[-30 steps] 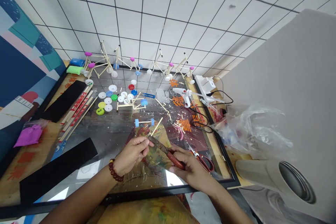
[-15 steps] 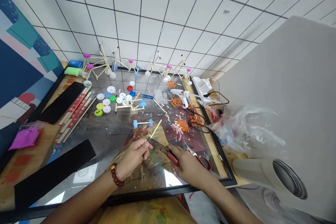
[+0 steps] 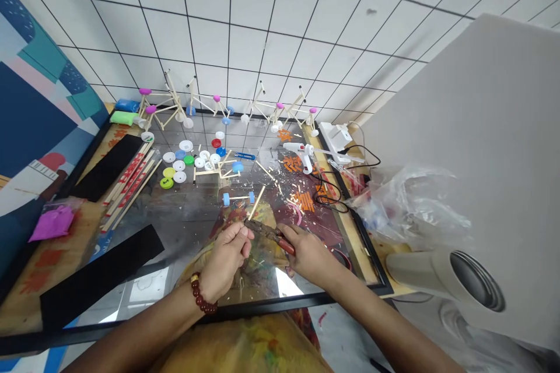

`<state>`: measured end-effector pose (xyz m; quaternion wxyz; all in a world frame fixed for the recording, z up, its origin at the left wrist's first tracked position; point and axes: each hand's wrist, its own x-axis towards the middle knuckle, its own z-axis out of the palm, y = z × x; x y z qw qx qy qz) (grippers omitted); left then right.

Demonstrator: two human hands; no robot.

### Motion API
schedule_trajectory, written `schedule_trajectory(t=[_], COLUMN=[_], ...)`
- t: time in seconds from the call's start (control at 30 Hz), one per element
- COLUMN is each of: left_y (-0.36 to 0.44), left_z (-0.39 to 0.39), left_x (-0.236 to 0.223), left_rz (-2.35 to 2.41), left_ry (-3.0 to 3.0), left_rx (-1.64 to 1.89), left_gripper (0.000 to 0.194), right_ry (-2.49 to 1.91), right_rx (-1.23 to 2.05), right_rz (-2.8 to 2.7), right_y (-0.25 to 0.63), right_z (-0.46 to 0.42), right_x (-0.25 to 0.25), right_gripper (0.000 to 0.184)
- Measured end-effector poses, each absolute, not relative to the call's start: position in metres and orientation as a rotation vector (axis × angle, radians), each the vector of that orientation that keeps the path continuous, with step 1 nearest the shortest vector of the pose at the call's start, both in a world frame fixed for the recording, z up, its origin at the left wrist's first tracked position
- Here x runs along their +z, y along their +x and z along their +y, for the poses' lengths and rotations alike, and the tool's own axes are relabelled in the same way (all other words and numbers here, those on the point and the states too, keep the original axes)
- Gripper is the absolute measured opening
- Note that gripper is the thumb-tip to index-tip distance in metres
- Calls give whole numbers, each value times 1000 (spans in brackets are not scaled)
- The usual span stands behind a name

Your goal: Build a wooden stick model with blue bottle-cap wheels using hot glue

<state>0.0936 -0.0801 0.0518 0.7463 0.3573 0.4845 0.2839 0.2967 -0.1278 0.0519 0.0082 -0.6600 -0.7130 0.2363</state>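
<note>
1. Glass-topped work surface (image 3: 175, 227) in a black frame, white tiled wall behind. Rust-brown pliers with red grips (image 3: 268, 234) are raised just above the glass at its near edge, between both hands.
2. Right hand (image 3: 310, 255) clenched around the red grips. Left hand (image 3: 226, 257) curled closed beside the pliers' nose. A thin wooden stick (image 3: 258, 203) rises from that spot; whether the left fingers or the pliers grasp it, I cannot tell.
3. Wooden bead bracelet (image 3: 201, 294) on the left wrist. Just beyond the stick lies a short axle with blue bottle-cap wheels (image 3: 237, 198). Further off: a stick frame (image 3: 219, 172), loose bottle caps (image 3: 179, 166) and a hot glue gun (image 3: 301, 151).
4. Risk, judged: hard squeezing could split the stick or throw a chip. Left fingers sit close enough to be nipped if the pliers slip. Black cable (image 3: 328, 195) near the right forearm could snag on a wide movement.
</note>
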Motion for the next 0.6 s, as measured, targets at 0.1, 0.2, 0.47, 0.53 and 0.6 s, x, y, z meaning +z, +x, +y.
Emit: schedule_trajectory(t=[0.1, 0.2, 0.47, 0.53, 0.6], left_y=[94, 94, 93, 83, 69], left_z=[-85, -92, -92, -84, -76], left_x=[59, 69, 65, 52, 41], left_rz=[1050, 1031, 871, 881, 901], left_ry=[740, 602, 580, 790, 994], left_rx=[640, 619, 446, 466, 487], left_gripper=[41, 36, 36, 39, 40], right_ry=[-2043, -2052, -2097, -1986, -1805], right_rx=[700, 600, 473, 599, 854], right_rz=[-2239, -2304, -2166, -2101, -2025], right_y=[296, 298, 315, 318, 320], right_z=[-131, -130, -123, -127, -132], right_x=[53, 53, 42, 45, 52], right_gripper=[43, 41, 55, 55, 45])
